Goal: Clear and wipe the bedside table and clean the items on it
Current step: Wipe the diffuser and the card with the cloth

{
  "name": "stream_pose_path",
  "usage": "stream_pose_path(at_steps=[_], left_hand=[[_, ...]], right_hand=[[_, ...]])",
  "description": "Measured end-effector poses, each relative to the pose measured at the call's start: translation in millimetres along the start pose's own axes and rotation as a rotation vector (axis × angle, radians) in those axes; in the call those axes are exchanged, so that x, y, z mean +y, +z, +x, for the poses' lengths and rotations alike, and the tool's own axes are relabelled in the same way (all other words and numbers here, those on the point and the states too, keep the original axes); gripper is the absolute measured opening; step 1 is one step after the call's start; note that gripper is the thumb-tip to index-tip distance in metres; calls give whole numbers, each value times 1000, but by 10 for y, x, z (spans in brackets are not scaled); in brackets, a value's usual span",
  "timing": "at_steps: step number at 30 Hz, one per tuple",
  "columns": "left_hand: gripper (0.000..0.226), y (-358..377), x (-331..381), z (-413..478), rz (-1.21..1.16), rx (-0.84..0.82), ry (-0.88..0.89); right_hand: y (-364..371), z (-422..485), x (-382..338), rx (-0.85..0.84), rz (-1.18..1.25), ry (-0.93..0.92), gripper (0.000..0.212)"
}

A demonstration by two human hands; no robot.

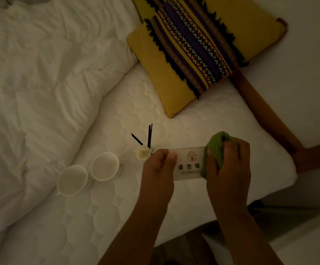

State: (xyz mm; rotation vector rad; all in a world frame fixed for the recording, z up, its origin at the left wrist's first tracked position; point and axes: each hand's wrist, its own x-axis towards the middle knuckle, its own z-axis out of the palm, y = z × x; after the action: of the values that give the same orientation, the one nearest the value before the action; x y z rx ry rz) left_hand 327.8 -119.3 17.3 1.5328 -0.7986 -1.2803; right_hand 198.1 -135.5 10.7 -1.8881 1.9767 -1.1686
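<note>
I hold a small clear sign plate (188,163) with a no-smoking symbol and dark lettering above the bed. My left hand (160,167) pinches its left end between thumb and fingers. My right hand (229,165) grips a bunched green cloth (215,148) and presses it against the plate's right end. Two white cups (87,174) stand upright on the mattress (203,121) to the left. Beside them stands a reed diffuser (144,149) with a white flower and dark sticks.
A rumpled white duvet (40,83) covers the left of the bed. A yellow cushion with a purple patterned band (199,46) lies at the head. A wooden bed frame (266,119) runs along the right edge, with pale floor beyond.
</note>
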Motion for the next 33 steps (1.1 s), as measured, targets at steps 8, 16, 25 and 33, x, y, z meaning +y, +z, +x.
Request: stream_pose_path(at_steps=[8,16,25,33], left_hand=[[24,-135,-106,-89,76,18,-10],[26,-180,-205,-176,66,-69,-29],[25,-168,-168,-224,48,43,-28],[26,-25,65,-141,-13,-76,-103]], right_hand=[[128,-205,-148,-61,-39,30,34],[318,-442,-445,-131,77,111,44],[117,-379,-113,-102,-52,-18,39],[-271,-306,-58,-80,899,757,14]])
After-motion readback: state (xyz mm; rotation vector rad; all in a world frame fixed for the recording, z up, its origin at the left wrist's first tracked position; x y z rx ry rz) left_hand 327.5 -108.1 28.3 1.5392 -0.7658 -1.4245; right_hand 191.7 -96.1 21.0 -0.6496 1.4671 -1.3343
